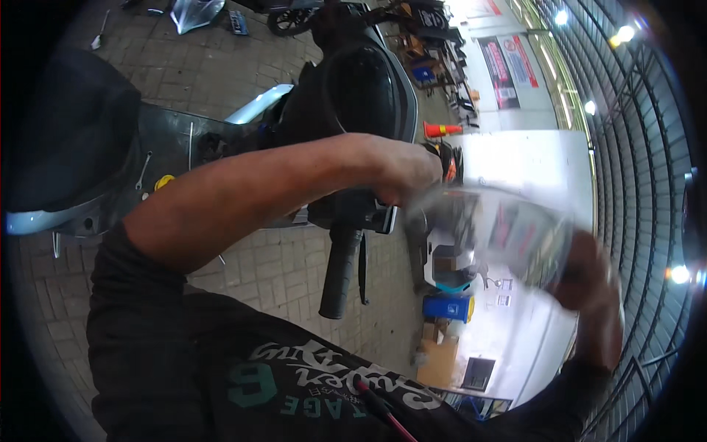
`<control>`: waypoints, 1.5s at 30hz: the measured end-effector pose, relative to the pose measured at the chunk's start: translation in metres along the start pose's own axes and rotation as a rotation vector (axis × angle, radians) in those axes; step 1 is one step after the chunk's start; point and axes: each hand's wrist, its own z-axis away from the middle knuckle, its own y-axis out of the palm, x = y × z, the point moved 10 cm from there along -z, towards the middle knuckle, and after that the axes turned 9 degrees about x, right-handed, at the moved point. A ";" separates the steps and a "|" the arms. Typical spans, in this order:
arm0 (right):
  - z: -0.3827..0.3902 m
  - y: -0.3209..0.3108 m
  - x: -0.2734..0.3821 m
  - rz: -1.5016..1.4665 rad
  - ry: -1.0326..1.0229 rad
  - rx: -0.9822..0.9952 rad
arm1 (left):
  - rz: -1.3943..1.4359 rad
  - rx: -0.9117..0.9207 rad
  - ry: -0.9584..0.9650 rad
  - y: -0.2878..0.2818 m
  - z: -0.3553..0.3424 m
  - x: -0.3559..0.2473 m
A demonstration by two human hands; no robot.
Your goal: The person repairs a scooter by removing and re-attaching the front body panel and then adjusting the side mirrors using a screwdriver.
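A clear, curved plastic cover [490, 221], smeared by motion, is held up between my two hands. My left hand [409, 171], its arm reaching across from the left, is closed at the cover's near left edge, with the fingertips mostly hidden. At the opposite edge my right hand [585, 274] is curled round the rim, blurred. Beneath my left forearm is the dark scooter [361, 96], with its black handlebar grip [340, 276] and a lever [363, 272] jutting below. Exactly what kind of cover this is cannot be made out.
On the scooter's footboard [168, 131] lie a wrench [143, 171] and a yellow round item [163, 181]. A pale body panel [197, 13] rests on the paved floor. Beyond stand an orange cone [442, 130], a blue bin [445, 307] and cardboard boxes [438, 357].
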 end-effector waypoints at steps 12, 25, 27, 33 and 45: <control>0.039 0.081 -0.041 -0.159 0.288 0.487 | 0.027 -0.047 0.084 0.009 -0.013 0.005; 0.010 0.037 -0.037 -0.171 0.133 0.142 | 0.069 -0.163 0.178 0.003 -0.002 0.023; -0.015 -0.027 -0.028 0.004 0.182 -0.256 | 0.262 -0.091 0.057 0.007 0.001 0.009; 0.025 0.018 -0.147 0.429 0.219 0.109 | 0.085 -0.214 0.119 0.007 0.001 0.015; 0.026 0.026 -0.150 0.235 0.380 0.237 | 0.143 -0.199 0.147 0.008 0.000 0.012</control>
